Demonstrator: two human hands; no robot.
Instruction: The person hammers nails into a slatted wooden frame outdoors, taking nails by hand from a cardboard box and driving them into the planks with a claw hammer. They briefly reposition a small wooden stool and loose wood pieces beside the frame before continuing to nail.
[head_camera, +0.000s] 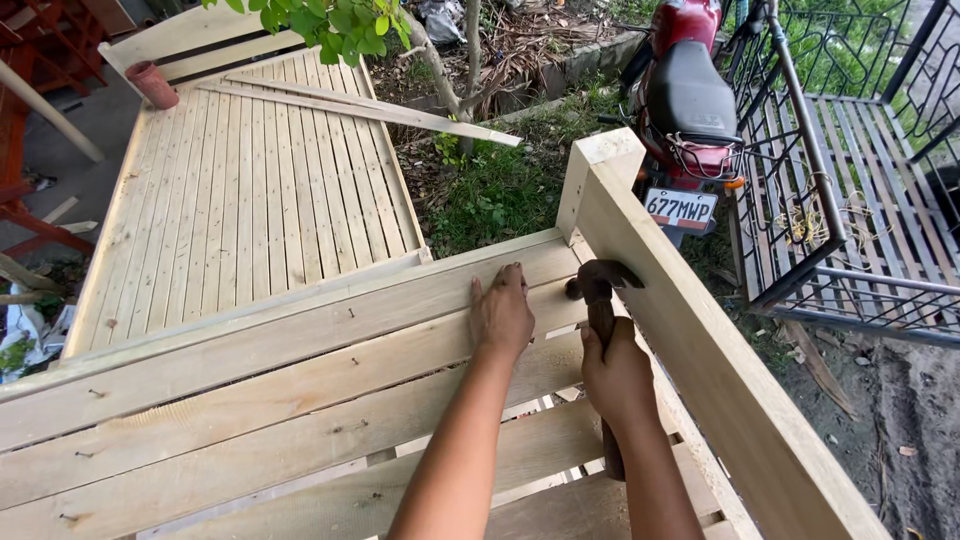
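We note the hammer (600, 300) upright, head at the corner where the top plank (300, 330) meets the side rail (700, 350). Right hand (618, 375) has fingers clamped on its handle. Left hand (502, 312) lies on the plank, fingers together, wrist straight.

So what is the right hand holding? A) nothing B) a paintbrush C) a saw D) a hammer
D: the right hand grips the handle of a hammer, whose dark head sits against the wooden boards by the corner post, while the left hand presses flat on a board.
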